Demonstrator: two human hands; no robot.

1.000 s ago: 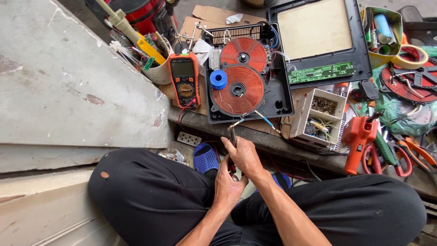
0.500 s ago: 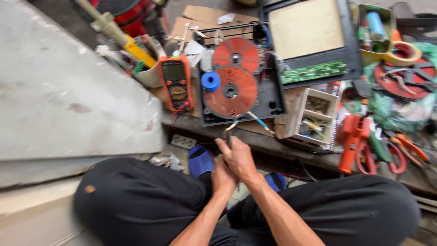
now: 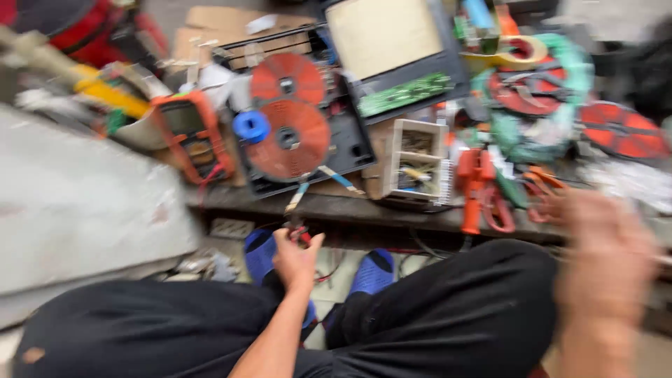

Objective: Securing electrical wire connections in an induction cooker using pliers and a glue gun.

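Head view, blurred by motion: my left hand (image 3: 295, 257) sits low at centre, between my knees and just below the front edge of the wooden bench (image 3: 392, 210). Its fingers are curled shut around the red-handled end of a small tool (image 3: 299, 232); what kind of tool it is I cannot tell. From the grip a light-coloured wire lead (image 3: 296, 199) runs up and slightly right, its long axis near vertical in the frame, pointing toward the lower copper coil (image 3: 288, 140) on the black base (image 3: 353, 150). A second lead (image 3: 341, 179) slants away to the right from the same coil. An upper copper coil (image 3: 288, 78) lies just behind the lower one, with a blue roll of tape (image 3: 251, 127) touching the lower coil's left edge. An orange multimeter (image 3: 192, 133) lies to the left of these.

My right hand (image 3: 605, 255) is raised at the right side, heavily blurred; whether it holds anything I cannot tell. Orange-handled pliers (image 3: 483, 189) lie on the bench near it.
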